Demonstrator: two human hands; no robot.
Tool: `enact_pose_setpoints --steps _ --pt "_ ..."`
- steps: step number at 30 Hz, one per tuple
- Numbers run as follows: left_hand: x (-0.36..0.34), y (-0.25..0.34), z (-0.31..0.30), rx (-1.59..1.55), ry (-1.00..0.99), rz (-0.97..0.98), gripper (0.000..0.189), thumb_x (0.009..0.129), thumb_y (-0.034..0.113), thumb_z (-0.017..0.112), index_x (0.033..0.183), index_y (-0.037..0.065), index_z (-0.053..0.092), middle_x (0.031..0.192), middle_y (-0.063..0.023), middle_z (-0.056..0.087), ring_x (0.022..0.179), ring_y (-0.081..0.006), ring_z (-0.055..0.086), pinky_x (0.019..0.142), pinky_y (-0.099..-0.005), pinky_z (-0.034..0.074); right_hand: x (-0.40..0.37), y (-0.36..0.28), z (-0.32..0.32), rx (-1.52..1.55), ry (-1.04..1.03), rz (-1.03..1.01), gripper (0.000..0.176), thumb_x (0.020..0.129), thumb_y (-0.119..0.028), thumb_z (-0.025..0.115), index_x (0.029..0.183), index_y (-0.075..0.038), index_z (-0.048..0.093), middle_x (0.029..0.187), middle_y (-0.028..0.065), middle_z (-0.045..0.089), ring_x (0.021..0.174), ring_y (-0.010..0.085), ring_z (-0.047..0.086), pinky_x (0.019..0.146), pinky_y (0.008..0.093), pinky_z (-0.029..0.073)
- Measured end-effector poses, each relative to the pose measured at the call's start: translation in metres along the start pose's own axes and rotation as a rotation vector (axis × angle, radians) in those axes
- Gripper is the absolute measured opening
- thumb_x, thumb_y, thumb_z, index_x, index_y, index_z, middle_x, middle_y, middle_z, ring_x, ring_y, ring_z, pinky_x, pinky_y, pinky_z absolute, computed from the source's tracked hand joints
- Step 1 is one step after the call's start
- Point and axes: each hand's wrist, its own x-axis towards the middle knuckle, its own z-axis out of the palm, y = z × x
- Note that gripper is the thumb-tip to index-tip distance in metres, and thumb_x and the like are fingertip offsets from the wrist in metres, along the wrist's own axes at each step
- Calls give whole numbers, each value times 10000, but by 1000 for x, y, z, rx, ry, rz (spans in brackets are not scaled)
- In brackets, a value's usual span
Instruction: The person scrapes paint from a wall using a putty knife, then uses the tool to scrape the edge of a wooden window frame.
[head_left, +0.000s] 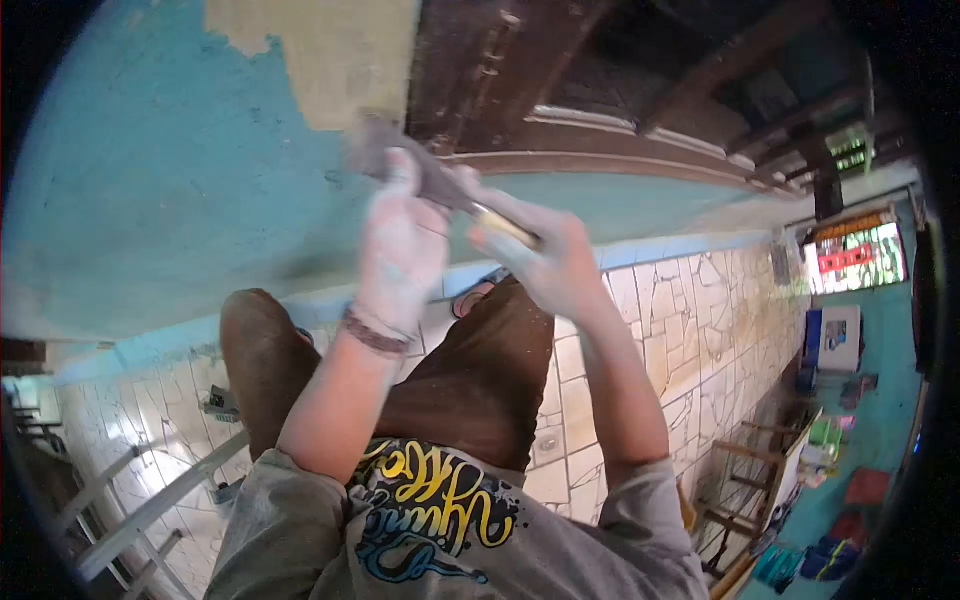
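A scraper (pixel 437 183) with a grey blade and a pale wooden handle is up against the teal wall (pixel 170 150), its front end blurred by motion. That end meets the lower edge of a bare beige patch (pixel 350 60) in the paint. My right hand (pixel 545 250) wraps round the wooden handle. Dusty and whitish, my left hand (pixel 405 240) grips the scraper farther forward, thumb along the blade. Its other fingers are partly hidden. A dark bracelet (pixel 377 333) circles the left wrist.
Dark wooden shutters with a frame (pixel 600 140) adjoin the patch on the right. Below lies a floor of cracked-pattern tiles (pixel 700 330). A metal ladder (pixel 160 500) stands at lower left, a wooden table (pixel 750 460) at lower right. My knees are near the wall.
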Motion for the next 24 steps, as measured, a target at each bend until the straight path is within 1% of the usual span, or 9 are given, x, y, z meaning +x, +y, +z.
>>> enact_pose_setpoints --steps 2,6,8,11,14,17,20,21,24 --pt "4 13 0 28 -19 33 285 1012 341 503 1035 60 544 902 -83 635 866 -244 644 867 -389 519 17 -6 9 29 -89 31 402 904 -108 663 1297 -58 597 937 115 721 790 94 632 708 268 509" --pt "-21 15 -23 2 56 -60 282 1009 356 505 1028 78 556 900 -66 632 902 -235 624 879 -389 510 -14 -15 18 45 -76 20 422 900 -126 660 1311 -71 578 929 122 697 804 128 646 741 280 509" --pt "-38 0 -25 47 132 -144 310 1007 390 497 1024 85 549 903 -75 616 941 -239 602 883 -400 494 -36 3 21 55 -45 45 440 886 -147 658 1308 -65 565 912 197 687 807 174 673 767 336 521" --pt "-58 -15 -50 -38 186 -238 304 1005 386 507 1049 89 554 940 -76 622 947 -243 606 893 -406 488 -75 41 39 238 130 107 398 877 -118 682 1240 -4 565 938 148 692 806 189 670 733 322 524" --pt "-79 -7 -52 -10 159 -302 341 995 414 516 1075 84 559 943 -78 630 934 -246 616 898 -400 486 -96 15 37 633 156 404 382 858 -93 716 1184 36 565 991 110 682 817 178 647 699 293 511" --pt "-87 0 -18 30 199 -324 404 985 454 517 1111 72 558 961 -77 636 933 -243 622 868 -384 503 -91 12 44 382 344 70 386 908 -217 671 1197 19 574 1028 146 674 936 195 611 812 303 486" --pt "-84 3 -4 -11 2 -374 440 982 481 505 1133 72 558 960 -84 643 915 -244 637 817 -376 524 -44 -24 46 459 516 -235 364 962 -366 571 1056 -14 596 947 158 641 1023 258 549 864 387 466" --pt "-81 11 15 -41 45 -386 455 998 466 485 971 32 617 825 -108 677 810 -235 670 758 -360 538 -28 -34 50 627 557 -266 367 968 -384 554 1007 -21 593 905 146 624 1000 260 537 839 401 466" --pt "-74 22 8 -32 -83 -584 467 1004 480 467 930 41 606 773 -97 674 739 -224 672 688 -333 531 4 -57 48 1020 444 -344 466 963 -517 499 877 -67 584 874 100 554 852 222 507 731 368 424"
